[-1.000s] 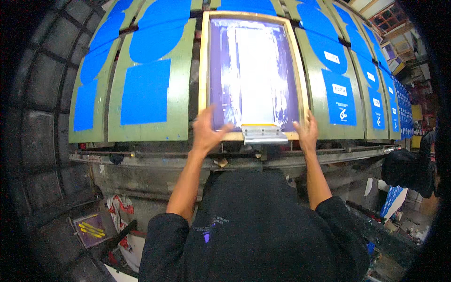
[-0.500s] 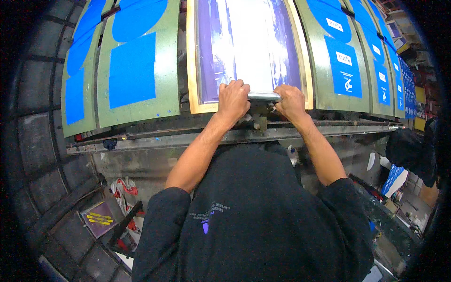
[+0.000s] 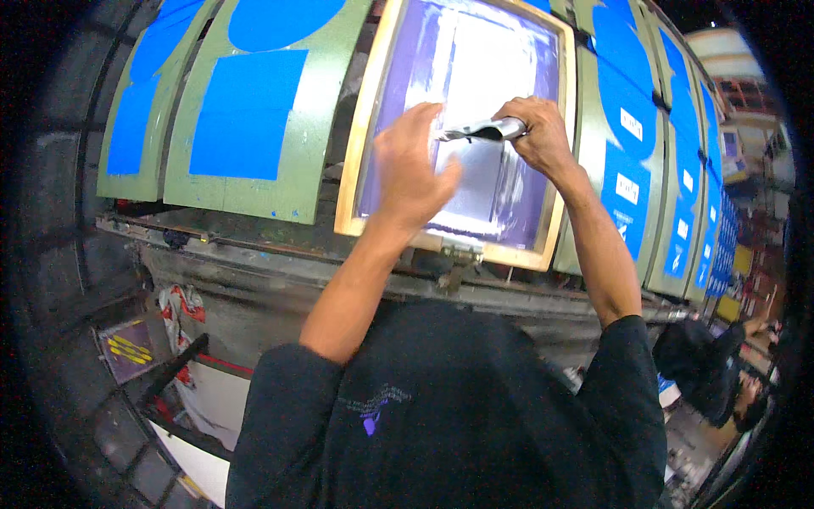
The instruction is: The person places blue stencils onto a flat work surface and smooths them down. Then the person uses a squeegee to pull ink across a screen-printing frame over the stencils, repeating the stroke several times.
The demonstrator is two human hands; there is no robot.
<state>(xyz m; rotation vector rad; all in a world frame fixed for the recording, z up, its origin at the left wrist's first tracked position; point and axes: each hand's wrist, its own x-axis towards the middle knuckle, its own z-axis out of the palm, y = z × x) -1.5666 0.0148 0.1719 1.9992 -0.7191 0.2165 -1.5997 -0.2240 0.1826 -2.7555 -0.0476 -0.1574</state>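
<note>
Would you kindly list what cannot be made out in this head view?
- Left hand: its back hides its grip on the silvery squeegee.
- Right hand: covers the squeegee's other end.
- Wooden-framed purple printing screen: top cut by the picture edge; glare blanks its centre.

Blue-masked green screens (image 3: 246, 119), red-and-white rag (image 3: 178, 307), yellow-striped dark card (image 3: 127, 349)

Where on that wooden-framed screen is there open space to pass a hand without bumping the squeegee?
The wooden-framed screen has open mesh along its top, above the squeegee, and a lower strip below the left hand by the bottom rail. The middle is crowded: both hands, the right hand included, grip the squeegee there.
</note>
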